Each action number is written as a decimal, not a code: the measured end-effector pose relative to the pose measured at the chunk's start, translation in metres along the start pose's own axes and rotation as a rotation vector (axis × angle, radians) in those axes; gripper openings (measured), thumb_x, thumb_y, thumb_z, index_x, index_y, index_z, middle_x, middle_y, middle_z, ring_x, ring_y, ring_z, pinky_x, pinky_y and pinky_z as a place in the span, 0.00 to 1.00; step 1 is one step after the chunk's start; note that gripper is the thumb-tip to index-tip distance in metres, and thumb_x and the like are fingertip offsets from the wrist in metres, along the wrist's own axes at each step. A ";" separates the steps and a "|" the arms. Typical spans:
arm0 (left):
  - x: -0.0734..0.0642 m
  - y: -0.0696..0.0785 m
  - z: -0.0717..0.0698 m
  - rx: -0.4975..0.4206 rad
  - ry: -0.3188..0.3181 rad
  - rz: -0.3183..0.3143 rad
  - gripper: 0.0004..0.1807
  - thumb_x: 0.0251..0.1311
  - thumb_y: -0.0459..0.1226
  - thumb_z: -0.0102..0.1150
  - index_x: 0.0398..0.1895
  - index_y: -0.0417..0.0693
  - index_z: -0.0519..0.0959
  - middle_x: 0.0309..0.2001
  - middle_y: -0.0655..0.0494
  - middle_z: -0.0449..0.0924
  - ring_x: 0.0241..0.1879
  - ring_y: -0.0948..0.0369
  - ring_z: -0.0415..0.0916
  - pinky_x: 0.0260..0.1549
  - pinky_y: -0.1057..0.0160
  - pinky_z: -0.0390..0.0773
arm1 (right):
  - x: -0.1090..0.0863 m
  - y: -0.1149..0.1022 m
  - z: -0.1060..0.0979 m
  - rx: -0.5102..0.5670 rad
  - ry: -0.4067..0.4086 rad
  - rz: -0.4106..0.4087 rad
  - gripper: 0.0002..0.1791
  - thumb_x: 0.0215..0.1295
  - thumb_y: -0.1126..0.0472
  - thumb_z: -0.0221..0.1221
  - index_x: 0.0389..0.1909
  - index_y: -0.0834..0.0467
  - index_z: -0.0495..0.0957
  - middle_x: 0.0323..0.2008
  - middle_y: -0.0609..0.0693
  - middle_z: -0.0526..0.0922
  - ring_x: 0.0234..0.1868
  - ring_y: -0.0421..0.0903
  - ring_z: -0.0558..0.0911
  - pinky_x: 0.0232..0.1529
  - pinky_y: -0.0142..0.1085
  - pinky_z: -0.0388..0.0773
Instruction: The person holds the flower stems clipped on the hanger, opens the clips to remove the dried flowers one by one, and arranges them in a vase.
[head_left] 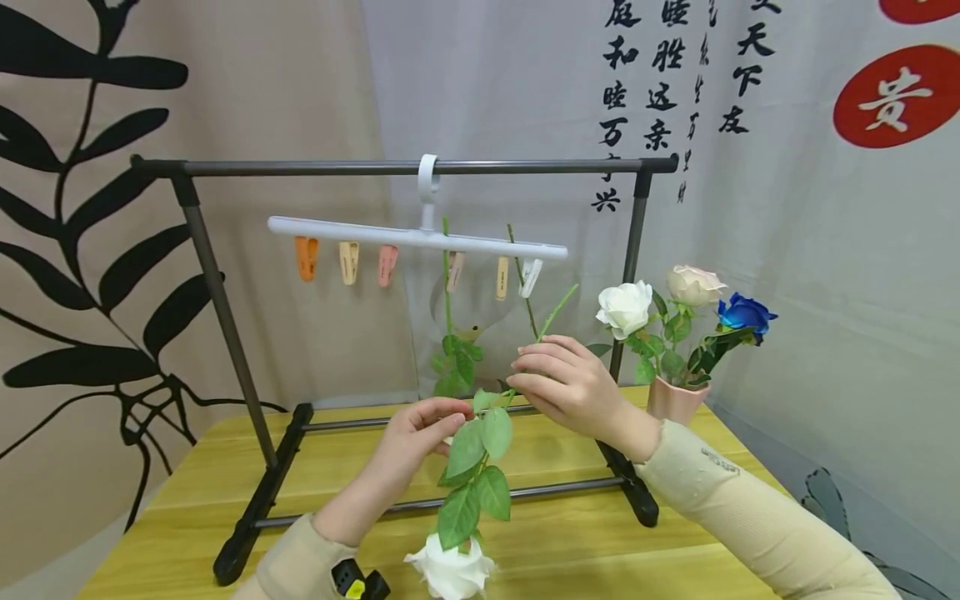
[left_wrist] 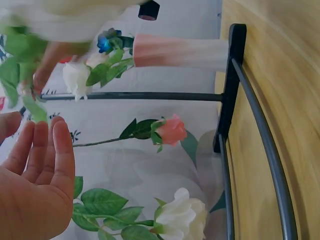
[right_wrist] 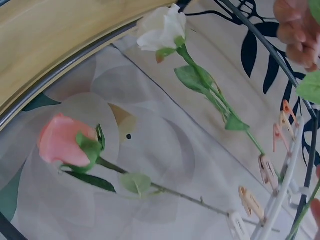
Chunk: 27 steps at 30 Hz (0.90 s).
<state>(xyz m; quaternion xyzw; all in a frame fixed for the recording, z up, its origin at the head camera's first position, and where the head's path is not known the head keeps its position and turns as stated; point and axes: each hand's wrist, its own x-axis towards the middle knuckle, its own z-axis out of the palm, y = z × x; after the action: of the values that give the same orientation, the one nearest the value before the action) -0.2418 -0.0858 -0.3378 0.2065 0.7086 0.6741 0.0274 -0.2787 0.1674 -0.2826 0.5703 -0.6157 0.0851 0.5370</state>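
My right hand pinches the green stem of a white rose, which hangs head down with its leaves above the bloom. My left hand is beside the leaves, its fingers nearly straight and the palm facing up in the left wrist view. Behind the hands, a white clip hanger bears several clothespins. From one clip hangs another white rose, upside down. A pink rose hangs likewise from the white clothespin. Both hanging blooms are hidden behind my hands in the head view.
A dark metal rack stands on the yellow wooden table, carrying the hanger by its hook. At the back right, a pink vase holds white, cream and blue roses. A printed cloth hangs behind the rack.
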 end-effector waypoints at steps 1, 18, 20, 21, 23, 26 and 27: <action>0.001 0.000 0.000 -0.008 0.009 -0.008 0.18 0.67 0.41 0.59 0.53 0.37 0.79 0.51 0.46 0.80 0.47 0.56 0.76 0.37 0.59 0.79 | 0.000 0.001 -0.002 0.008 0.010 0.016 0.09 0.71 0.62 0.56 0.37 0.59 0.84 0.39 0.54 0.85 0.44 0.53 0.83 0.48 0.49 0.76; 0.027 -0.002 -0.012 0.018 0.098 0.012 0.18 0.67 0.38 0.58 0.56 0.36 0.77 0.52 0.47 0.80 0.53 0.59 0.75 0.58 0.55 0.68 | 0.003 0.012 -0.032 0.079 0.137 0.220 0.09 0.69 0.63 0.58 0.36 0.64 0.85 0.36 0.56 0.85 0.38 0.55 0.84 0.40 0.42 0.80; 0.036 0.002 -0.015 0.031 0.132 0.038 0.19 0.67 0.38 0.59 0.56 0.37 0.77 0.53 0.46 0.79 0.52 0.59 0.75 0.55 0.58 0.71 | 0.004 0.015 -0.037 0.078 0.149 0.248 0.10 0.69 0.62 0.58 0.36 0.64 0.84 0.36 0.56 0.85 0.38 0.54 0.84 0.39 0.40 0.80; 0.042 0.004 -0.016 0.029 0.153 0.055 0.19 0.66 0.38 0.59 0.56 0.36 0.76 0.53 0.46 0.79 0.51 0.58 0.75 0.53 0.60 0.72 | 0.005 0.017 -0.039 0.078 0.161 0.264 0.10 0.69 0.62 0.58 0.36 0.64 0.84 0.36 0.56 0.85 0.37 0.54 0.84 0.39 0.39 0.80; 0.053 0.008 -0.019 0.020 0.203 0.081 0.19 0.66 0.38 0.60 0.57 0.37 0.76 0.53 0.47 0.79 0.50 0.57 0.75 0.49 0.62 0.74 | 0.006 0.020 -0.042 0.081 0.187 0.303 0.10 0.68 0.62 0.59 0.36 0.65 0.84 0.36 0.57 0.85 0.36 0.54 0.84 0.41 0.36 0.80; 0.069 0.009 -0.025 -0.011 0.271 0.096 0.20 0.66 0.38 0.60 0.57 0.38 0.76 0.53 0.47 0.79 0.49 0.57 0.75 0.46 0.62 0.73 | 0.008 0.023 -0.044 0.097 0.223 0.356 0.06 0.64 0.66 0.62 0.37 0.66 0.84 0.36 0.58 0.85 0.35 0.54 0.84 0.44 0.31 0.78; 0.072 0.009 -0.027 -0.018 0.288 0.091 0.20 0.66 0.39 0.60 0.58 0.38 0.76 0.53 0.46 0.78 0.49 0.57 0.74 0.46 0.61 0.73 | 0.008 0.023 -0.044 0.102 0.233 0.370 0.06 0.61 0.69 0.62 0.37 0.66 0.84 0.35 0.58 0.86 0.35 0.54 0.84 0.45 0.30 0.77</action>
<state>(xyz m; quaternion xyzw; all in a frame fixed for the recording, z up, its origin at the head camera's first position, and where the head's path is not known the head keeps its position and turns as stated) -0.3142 -0.0877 -0.3090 0.1391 0.6891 0.7037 -0.1034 -0.2704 0.2016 -0.2467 0.4604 -0.6387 0.2786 0.5500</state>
